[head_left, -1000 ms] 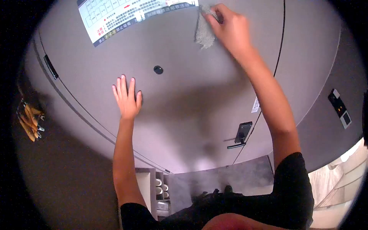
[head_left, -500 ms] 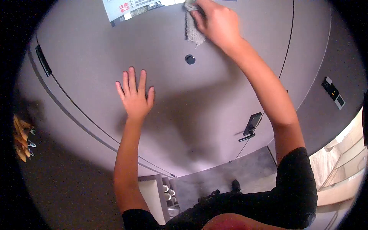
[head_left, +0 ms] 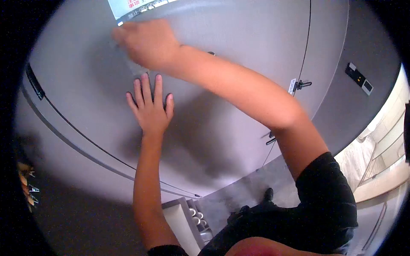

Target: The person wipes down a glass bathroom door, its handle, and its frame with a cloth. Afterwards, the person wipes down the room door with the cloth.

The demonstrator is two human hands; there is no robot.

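Right hand (head_left: 147,45): blurred, fingers bent closed on the grey cloth (head_left: 137,68), most of which the hand covers; a faint strip shows under the palm. Exact finger placement on the cloth cannot be told. Half a second ago this grip was up and right of the peephole (head_left: 211,53), with the cloth plainly visible below it; now hand and cloth are left of the peephole, just under the lower-left corner of the safety placard (head_left: 143,6).

Right forearm now runs crosswise over the door (head_left: 239,158), its upper edge partly covering the peephole, right of the grip. The lever handle (head_left: 270,139), fully visible before, is mostly behind the arm, below and right of the grip. A security latch (head_left: 302,85) and white sticker (head_left: 292,86), far right of the grip, have come into clear view.

Left hand (head_left: 153,113): little changed, palm flat against the door, fingers spread. Cloth, earlier well apart from it, now lies just above its fingertips.
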